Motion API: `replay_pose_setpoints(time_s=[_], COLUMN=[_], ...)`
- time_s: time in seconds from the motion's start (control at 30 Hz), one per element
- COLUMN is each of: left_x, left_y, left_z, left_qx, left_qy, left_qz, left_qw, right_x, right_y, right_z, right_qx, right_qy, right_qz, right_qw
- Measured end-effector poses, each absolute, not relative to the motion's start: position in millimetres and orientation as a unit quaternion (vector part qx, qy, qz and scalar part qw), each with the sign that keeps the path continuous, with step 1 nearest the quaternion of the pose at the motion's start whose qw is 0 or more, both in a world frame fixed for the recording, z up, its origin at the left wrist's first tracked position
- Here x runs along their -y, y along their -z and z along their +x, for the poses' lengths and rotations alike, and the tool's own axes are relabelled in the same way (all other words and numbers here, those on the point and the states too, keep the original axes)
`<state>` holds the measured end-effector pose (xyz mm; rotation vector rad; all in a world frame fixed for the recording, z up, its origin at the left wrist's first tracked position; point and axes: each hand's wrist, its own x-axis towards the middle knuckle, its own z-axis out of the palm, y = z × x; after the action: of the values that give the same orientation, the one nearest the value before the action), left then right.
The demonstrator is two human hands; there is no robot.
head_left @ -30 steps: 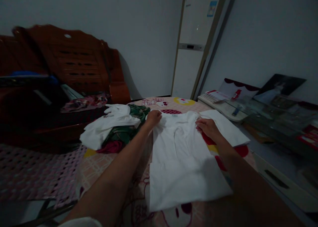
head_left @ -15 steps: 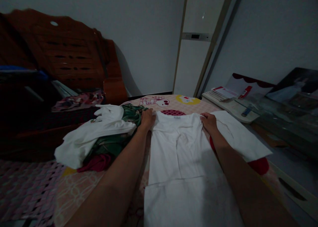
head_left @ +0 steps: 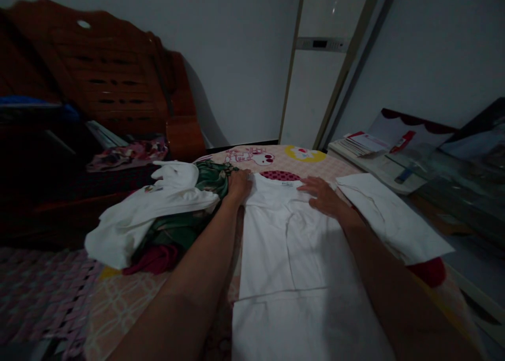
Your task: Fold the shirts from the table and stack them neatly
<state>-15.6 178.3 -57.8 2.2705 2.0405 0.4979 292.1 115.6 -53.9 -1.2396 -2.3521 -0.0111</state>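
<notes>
A white T-shirt [head_left: 276, 245] lies spread in front of me, its neckline at the far end and a crease across its lower part. My left hand [head_left: 239, 186] is closed at the far left shoulder of the T-shirt, its fingertips partly hidden. Across the right shoulder rests my right hand [head_left: 322, 197], open, with its fingers stretched over the cloth near the neckline. Left of my left forearm is a heap of clothes: a white garment [head_left: 150, 208] on top of a green one [head_left: 177, 229], with a dark red cloth [head_left: 155, 258] underneath. A folded white garment [head_left: 394, 219] lies at the right.
Everything rests on a round table with a patterned pink cloth [head_left: 122, 303]. Wooden seating [head_left: 106, 77] stands back left, holding a floral cloth [head_left: 130, 153]. A tall white cabinet unit [head_left: 315, 87] is at the wall. Papers [head_left: 366, 142] and a glass shelf [head_left: 453, 177] are right.
My right hand has let go of the T-shirt's right shoulder edge and moved inward, now opened over the fabric. My left hand stays at the left shoulder. The view has shifted slightly.
</notes>
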Motion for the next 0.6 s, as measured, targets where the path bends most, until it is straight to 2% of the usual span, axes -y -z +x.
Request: replay_pose_setpoints(time_s=[0.07,0.23,0.3,0.4,0.53,0.6], left_x=[-178.0,-177.7,-179.3,-183.2,-186.7,-186.6], left_y=[55.4,51.4,53.0,57.2,59.6,57.7], left_z=[-15.7,-16.3,-17.9,-22.0,-27.0,-27.8], left_qx=[-0.660,-0.663,-0.660,-0.650,-0.652,-0.657], left_qy=[-0.162,-0.184,-0.195,-0.206,-0.203,-0.198], left_qz=[0.732,0.723,0.723,0.729,0.728,0.726], left_qw=[0.036,0.058,0.060,0.068,0.053,0.050], right_x=[-114.5,-108.0,-100.8,-84.0,-59.6,-54.3], right_y=[55.3,29.4,8.8,-23.7,-55.5,-61.2], right_z=[287.0,287.2,289.1,295.6,313.8,323.1], right_qx=[0.857,0.794,0.766,0.733,0.725,0.709], right_qy=[-0.018,-0.098,-0.152,-0.243,-0.343,-0.370], right_qz=[-0.464,-0.485,-0.513,-0.553,-0.569,-0.578], right_qw=[0.225,0.353,0.356,0.314,0.181,0.159])
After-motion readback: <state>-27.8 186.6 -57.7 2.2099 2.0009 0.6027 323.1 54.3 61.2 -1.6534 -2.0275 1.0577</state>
